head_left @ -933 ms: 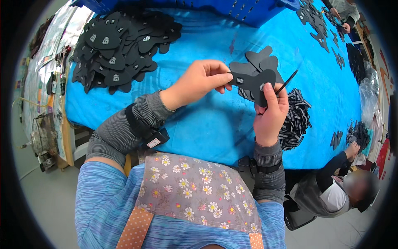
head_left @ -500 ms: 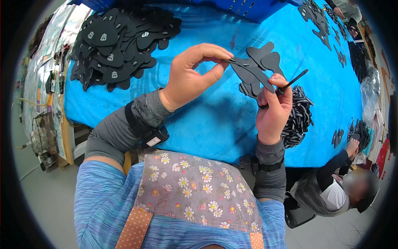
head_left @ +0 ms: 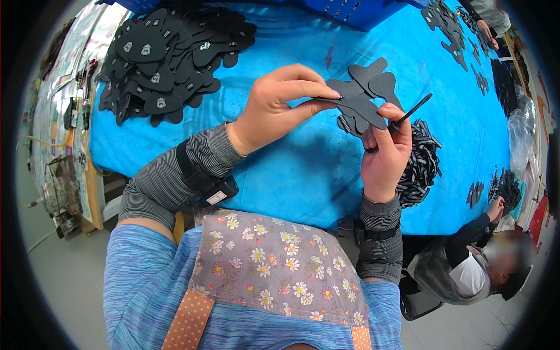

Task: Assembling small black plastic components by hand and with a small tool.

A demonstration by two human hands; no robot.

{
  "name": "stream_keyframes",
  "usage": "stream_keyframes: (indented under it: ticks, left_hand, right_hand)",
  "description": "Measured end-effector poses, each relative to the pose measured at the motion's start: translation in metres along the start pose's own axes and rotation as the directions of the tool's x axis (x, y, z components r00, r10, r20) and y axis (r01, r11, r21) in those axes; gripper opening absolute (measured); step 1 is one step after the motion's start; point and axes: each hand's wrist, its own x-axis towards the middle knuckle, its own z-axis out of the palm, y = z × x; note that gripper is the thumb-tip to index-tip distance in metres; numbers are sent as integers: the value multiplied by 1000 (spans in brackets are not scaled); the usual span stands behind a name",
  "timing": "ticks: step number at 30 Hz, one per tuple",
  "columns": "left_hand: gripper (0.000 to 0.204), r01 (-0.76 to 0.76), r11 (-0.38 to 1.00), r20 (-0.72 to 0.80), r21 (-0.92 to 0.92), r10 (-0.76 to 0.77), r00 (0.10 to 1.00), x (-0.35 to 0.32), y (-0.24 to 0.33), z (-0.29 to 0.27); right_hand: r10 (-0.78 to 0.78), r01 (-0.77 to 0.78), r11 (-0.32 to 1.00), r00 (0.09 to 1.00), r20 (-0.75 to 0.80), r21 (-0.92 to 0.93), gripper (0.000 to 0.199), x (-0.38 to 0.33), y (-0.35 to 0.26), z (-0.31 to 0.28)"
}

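Above the blue-covered table, my left hand (head_left: 283, 106) pinches the left end of a dark grey, flat, rounded pad (head_left: 363, 109) between thumb and fingertips. A small ribbed tab (head_left: 340, 97) shows right at those fingertips. My right hand (head_left: 386, 153) grips the pad's right end. The same hand also holds a thin black tool (head_left: 417, 108), its shaft sticking out up and to the right; the fingers hide its handle. Just beyond the held pad, more grey pads (head_left: 373, 80) lie on the table, partly covered by it.
A large heap of dark pads (head_left: 154, 79) lies at the left. Beside my right wrist is a pile of short ribbed black strips (head_left: 421, 166). A blue crate (head_left: 350, 13) stands at the far edge. Another person (head_left: 461, 268) works at the right.
My left hand has shifted slightly right and down, and the pad's broad face now shows more. The right hand has hardly moved and keeps the tool.
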Motion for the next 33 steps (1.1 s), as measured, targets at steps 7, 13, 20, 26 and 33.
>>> stream_keyframes:
  ticks: [7, 13, 20, 26, 33]
  left_hand:
    - [16, -57, 991, -3, 118, 58, 998, 1, -3, 2]
    - [9, 80, 995, 98, 55, -85, 992, -5, 3, 5]
    - [9, 43, 997, 60, 70, -48, 997, -3, 10, 5]
    - [11, 86, 994, 10, 74, -87, 996, -1, 11, 3]
    - [13, 49, 992, -59, 115, -42, 997, 6, 18, 3]
  right_hand:
    - [144, -140, 967, 990, 2, -212, 12, -2, -4, 6]
    - [210, -217, 960, 976, -56, -180, 13, -3, -4, 6]
    - [122, -126, 980, 992, -38, -151, 10, -6, -8, 9]
    - [66, -73, 988, 996, -54, -138, 12, -5, -8, 4]
    - [35, -42, 995, 997, -73, -93, 13, -2, -6, 5]
